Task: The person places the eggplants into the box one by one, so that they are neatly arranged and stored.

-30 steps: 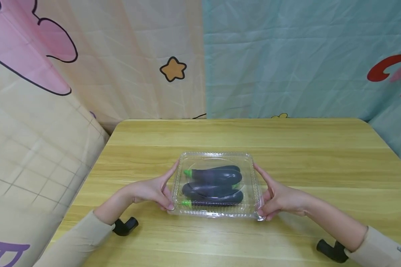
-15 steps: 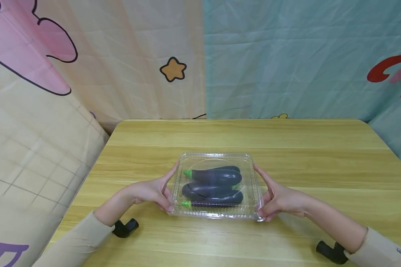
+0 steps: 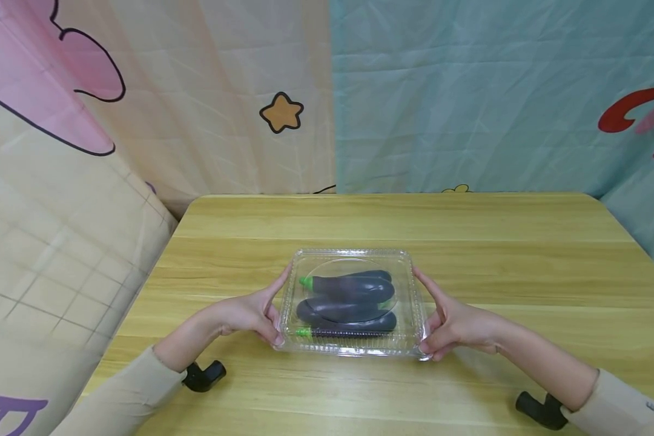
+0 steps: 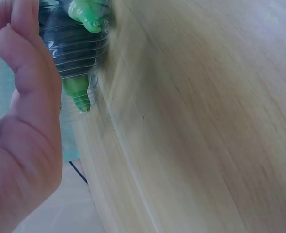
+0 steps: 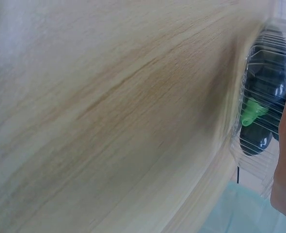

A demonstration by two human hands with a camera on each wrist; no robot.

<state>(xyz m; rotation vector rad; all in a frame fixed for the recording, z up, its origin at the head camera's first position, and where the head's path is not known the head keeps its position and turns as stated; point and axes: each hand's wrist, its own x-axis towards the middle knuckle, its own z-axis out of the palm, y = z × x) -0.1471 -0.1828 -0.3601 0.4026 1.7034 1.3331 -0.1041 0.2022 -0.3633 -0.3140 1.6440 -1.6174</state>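
Observation:
A clear plastic clamshell box [image 3: 349, 350] with a closed lid is at the middle front of the table. Inside lie several dark purple eggplants [image 3: 354, 289] with green stems, piled lengthwise. My left hand [image 3: 247, 312] grips the box's left side, thumb at the near corner and a finger stretched along the edge. On the opposite side my right hand [image 3: 458, 324] holds it the same way. The left wrist view shows green stems [image 4: 76, 91] through the ribbed wall beside the left hand. Whether the base touches the wood is unclear.
The wooden table [image 3: 392, 224] reaches back to a printed curtain [image 3: 469, 109], and another patterned cloth [image 3: 60, 254] hangs at the left. Black curved mounts [image 3: 204, 375] sit at both sleeve cuffs.

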